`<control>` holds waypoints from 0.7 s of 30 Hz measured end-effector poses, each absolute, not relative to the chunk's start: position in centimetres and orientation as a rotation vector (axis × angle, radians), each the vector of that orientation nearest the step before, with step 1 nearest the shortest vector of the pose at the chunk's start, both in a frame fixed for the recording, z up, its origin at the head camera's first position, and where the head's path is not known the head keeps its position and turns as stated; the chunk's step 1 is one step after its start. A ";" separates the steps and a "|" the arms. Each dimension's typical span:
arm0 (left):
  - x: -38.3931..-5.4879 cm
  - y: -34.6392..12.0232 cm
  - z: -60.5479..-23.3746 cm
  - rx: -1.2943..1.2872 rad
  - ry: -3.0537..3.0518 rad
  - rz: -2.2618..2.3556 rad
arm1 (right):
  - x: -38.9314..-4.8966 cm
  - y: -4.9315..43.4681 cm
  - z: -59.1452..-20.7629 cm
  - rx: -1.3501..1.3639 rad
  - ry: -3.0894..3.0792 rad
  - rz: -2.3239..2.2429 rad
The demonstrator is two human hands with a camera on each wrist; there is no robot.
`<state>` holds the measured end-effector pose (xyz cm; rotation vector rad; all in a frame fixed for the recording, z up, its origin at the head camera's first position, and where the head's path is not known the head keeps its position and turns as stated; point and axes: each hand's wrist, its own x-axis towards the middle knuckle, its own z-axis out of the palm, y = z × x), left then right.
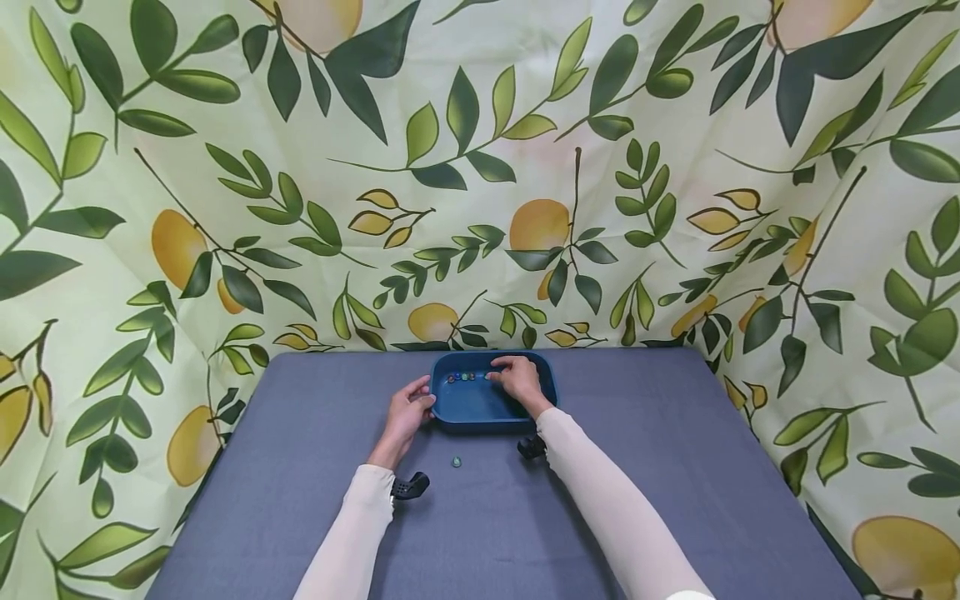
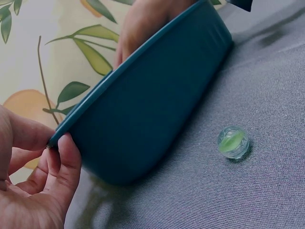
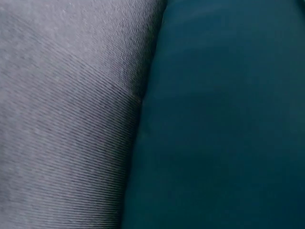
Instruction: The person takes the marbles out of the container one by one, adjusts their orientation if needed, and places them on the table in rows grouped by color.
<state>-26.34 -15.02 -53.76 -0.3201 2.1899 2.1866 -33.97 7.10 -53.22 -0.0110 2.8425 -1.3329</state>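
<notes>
Head: blue tray just below centre, marble row inside; right hand over it, grip unclear. Left wrist: left hand pinches rim, lower left; loose glass marble, right. A tug could scatter the row. Right wrist: tray wall, cloth.

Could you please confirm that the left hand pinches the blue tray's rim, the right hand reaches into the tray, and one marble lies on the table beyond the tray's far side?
Not quite: the head view shows that marble on the table at the near side of the blue tray, not beyond it. The left hand's pinch and the right hand's reach are as you said.
</notes>
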 end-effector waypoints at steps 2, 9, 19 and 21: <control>-26.4 -15.0 -53.8 -0.325 2.191 2.187 | -34.2 7.1 -53.2 0.001 2.846 -1.322; -26.3 -15.0 -53.9 -0.335 2.193 2.185 | -34.5 6.9 -53.5 0.016 2.839 -1.269; -26.3 -15.1 -54.1 -0.320 2.178 2.207 | -34.5 6.6 -53.8 -0.003 2.850 -1.220; -26.4 -15.1 -54.1 -0.322 2.176 2.206 | -34.5 6.6 -53.8 0.000 2.849 -1.222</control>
